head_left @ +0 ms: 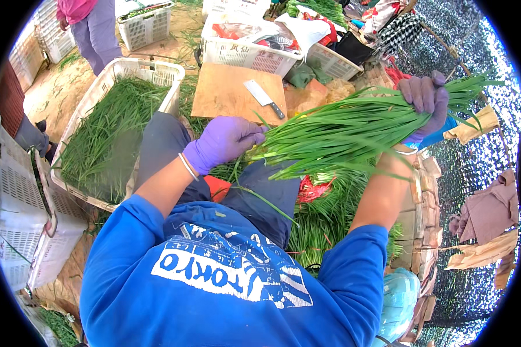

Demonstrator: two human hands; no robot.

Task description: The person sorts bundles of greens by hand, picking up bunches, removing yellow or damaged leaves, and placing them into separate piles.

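Leaf bundle (341, 124) gripped in right hand (426, 101); stalk ends (263, 152), beside closed left hand (226, 141), apparently being picked over, pinch contents unclear. Steady hold called for.

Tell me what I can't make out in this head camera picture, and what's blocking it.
In the head view:
Anything the left hand may be pinching: hidden by the hand itself.
Part of the green bunch: covered by the gripping right hand.
Bottom of the long white crate: buried under loose leaves.
The standing person: head cut off by the upper edge.
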